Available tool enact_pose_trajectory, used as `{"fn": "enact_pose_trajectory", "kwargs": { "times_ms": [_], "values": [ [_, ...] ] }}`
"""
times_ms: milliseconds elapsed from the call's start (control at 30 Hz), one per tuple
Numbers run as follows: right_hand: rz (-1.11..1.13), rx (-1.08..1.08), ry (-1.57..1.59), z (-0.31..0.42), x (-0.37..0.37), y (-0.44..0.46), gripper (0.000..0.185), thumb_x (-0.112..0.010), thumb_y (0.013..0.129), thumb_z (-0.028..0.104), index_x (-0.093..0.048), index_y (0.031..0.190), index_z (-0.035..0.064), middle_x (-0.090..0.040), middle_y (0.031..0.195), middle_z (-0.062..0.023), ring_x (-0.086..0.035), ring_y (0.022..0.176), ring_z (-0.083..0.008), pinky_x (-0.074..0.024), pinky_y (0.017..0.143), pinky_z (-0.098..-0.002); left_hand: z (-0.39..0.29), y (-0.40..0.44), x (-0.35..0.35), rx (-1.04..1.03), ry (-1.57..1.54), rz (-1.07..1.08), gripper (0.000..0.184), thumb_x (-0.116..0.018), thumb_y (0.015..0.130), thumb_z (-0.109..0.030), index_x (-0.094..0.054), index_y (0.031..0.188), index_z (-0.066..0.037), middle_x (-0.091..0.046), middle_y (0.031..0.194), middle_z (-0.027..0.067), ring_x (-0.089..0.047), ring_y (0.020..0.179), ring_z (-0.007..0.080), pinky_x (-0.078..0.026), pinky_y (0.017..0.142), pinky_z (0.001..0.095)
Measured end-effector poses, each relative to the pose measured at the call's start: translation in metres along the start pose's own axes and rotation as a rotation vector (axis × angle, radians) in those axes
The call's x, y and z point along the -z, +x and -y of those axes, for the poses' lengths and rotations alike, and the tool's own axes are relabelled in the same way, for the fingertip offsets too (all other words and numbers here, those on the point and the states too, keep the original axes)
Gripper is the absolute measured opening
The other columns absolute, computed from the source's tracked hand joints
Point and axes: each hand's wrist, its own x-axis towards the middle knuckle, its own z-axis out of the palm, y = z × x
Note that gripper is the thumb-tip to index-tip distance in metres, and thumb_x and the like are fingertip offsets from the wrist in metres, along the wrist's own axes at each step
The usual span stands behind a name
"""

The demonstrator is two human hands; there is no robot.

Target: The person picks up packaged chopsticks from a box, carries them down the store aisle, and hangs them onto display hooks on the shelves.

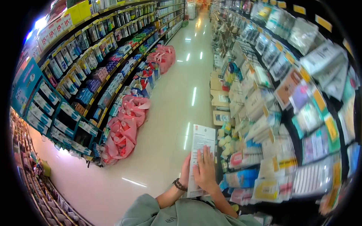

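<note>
A long white package [196, 150] with printed text stands out in front of the green shirt, between both hands. My left hand [184, 171], with a dark beaded bracelet at the wrist, is at the package's left edge and supports it; its fingers are partly hidden behind the package. My right hand [204, 169] lies over the package's front, its fingers stretched out and flat on the printed face. Just right of the package are small yellow and white items [226, 143] on the shelf.
Hanging packaged goods [269, 128] crowd the right shelf close to my right arm. Pink bags [122, 137] stand on the floor [169, 113] along the left shelf. A teal display [56, 113] juts out at the left shelf's end. The aisle runs ahead.
</note>
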Motion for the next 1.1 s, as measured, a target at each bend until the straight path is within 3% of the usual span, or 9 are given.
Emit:
{"fn": "enact_pose_trajectory", "kwargs": {
  "times_ms": [100,233,467,600,633,733,933,1033,1100],
  "values": [
    [-0.021,0.042,-0.057,-0.029,0.006,0.081,0.066,-0.052,0.091,0.018,-0.031,0.15,-0.0018,-0.023,0.158,-0.0287,-0.02,0.147,-0.0455,-0.0153,0.119,-0.0562,-0.024,0.078,0.006,0.003,-0.192,0.043,0.061,-0.03,0.106,-0.048,-0.032,0.153,-0.008,-0.042,0.151,0.0096,-0.044,0.135,0.0229,-0.032,0.115,0.0376],
    [0.008,0.119,0.057,-0.061,0.012,0.171,0.059,-0.046,0.093,0.012,-0.034,0.149,-0.0017,-0.024,0.158,-0.0275,-0.023,0.147,-0.0436,-0.0162,0.12,-0.0528,-0.044,0.155,0.023,-0.179,0.076,-0.09,0.06,-0.03,0.107,-0.046,-0.035,0.152,-0.006,-0.043,0.15,0.0079,-0.044,0.134,0.0206,-0.031,0.115,0.0342],
    [0.122,0.222,0.378,-0.069,-0.032,0.301,0.063,-0.038,0.093,0.014,-0.027,0.151,-0.005,-0.021,0.159,-0.027,-0.018,0.148,-0.0434,-0.0133,0.121,-0.0495,-0.126,0.202,-0.001,-0.384,-0.013,-0.201,0.057,-0.036,0.106,-0.047,-0.041,0.147,-0.008,-0.052,0.138,0.0043,-0.051,0.12,0.0145,-0.038,0.108,0.0298],
    [0.218,0.305,0.416,-0.073,-0.048,0.355,0.066,-0.039,0.092,0.015,-0.023,0.152,-0.0063,-0.02,0.159,-0.0275,-0.017,0.148,-0.0435,-0.0116,0.121,-0.05,-0.162,0.227,0.001,-0.493,0.018,-0.289,0.059,-0.034,0.107,-0.047,-0.036,0.15,-0.006,-0.048,0.145,0.0064,-0.047,0.129,0.017,-0.034,0.112,0.0308],
    [0.204,0.306,0.443,-0.078,-0.05,0.371,0.066,-0.038,0.092,0.015,-0.023,0.152,-0.0063,-0.019,0.159,-0.0273,-0.017,0.148,-0.0434,-0.0114,0.121,-0.0503,-0.175,0.241,-0.004,-0.487,0.099,-0.327,0.06,-0.025,0.108,-0.044,-0.031,0.153,-0.004,-0.043,0.151,0.0089,-0.042,0.137,0.02,-0.031,0.116,0.0358],
    [0.092,0.314,0.494,-0.106,-0.054,0.421,0.069,-0.04,0.09,0.015,-0.02,0.153,-0.0064,-0.016,0.16,-0.0277,-0.015,0.149,-0.0448,-0.0108,0.121,-0.0519,-0.212,0.294,-0.005,-0.407,0.217,-0.284,0.06,-0.032,0.107,-0.043,-0.032,0.151,-0.003,-0.042,0.15,0.0084,-0.041,0.137,0.0186,-0.03,0.115,0.0326],
    [-0.091,0.351,0.549,-0.184,-0.053,0.526,0.075,-0.044,0.086,0.012,-0.015,0.153,-0.0077,-0.012,0.159,-0.0324,-0.011,0.147,-0.0504,-0.0091,0.12,-0.0566,-0.274,0.423,-0.023,-0.435,0.442,-0.112,0.056,-0.029,0.107,-0.036,-0.032,0.15,0.001,-0.042,0.151,0.0111,-0.042,0.137,0.0208,-0.03,0.116,0.0344],
    [-0.149,0.304,0.536,-0.224,-0.042,0.585,0.077,-0.046,0.086,0.015,-0.016,0.152,-0.0096,-0.011,0.158,-0.0331,-0.01,0.147,-0.0505,-0.0083,0.119,-0.0585,-0.297,0.496,-0.034,-0.333,0.584,-0.155,0.071,-0.024,0.103,-0.05,-0.028,0.152,0.002,-0.035,0.156,0.0163,-0.036,0.142,0.0283,-0.026,0.119,0.0399],
    [-0.151,0.281,0.522,-0.253,-0.026,0.625,0.076,-0.046,0.086,0.016,-0.016,0.152,-0.0095,-0.012,0.158,-0.0328,-0.01,0.148,-0.0498,-0.0081,0.119,-0.0586,-0.308,0.546,-0.041,-0.33,0.606,-0.082,0.072,-0.024,0.102,-0.05,-0.027,0.153,0.001,-0.034,0.157,0.016,-0.035,0.143,0.0285,-0.027,0.119,0.0407]
  ]
}}
